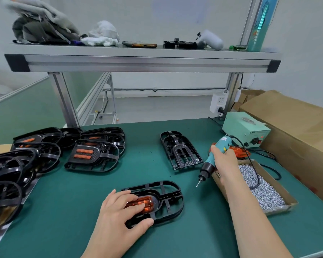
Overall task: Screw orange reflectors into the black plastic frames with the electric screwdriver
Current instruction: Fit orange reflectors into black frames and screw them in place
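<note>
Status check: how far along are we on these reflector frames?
Looks done: the piled frames at the left, several showing orange inserts. In hand: the left hand presses a reflector into the near frame while the right hand holds the screwdriver, its bit off the frame, so no screw is being driven yet. Left: the empty frame in the middle, with screws waiting in the box.

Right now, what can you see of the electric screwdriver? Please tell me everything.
The electric screwdriver has a teal plastic-looking body with a label, a black nose and a thin metal bit. It tilts, bit pointing down and left, its tip over the bare green mat. The right hand grips its middle. A black cable leaves its upper end and loops over the box of screws.
</note>
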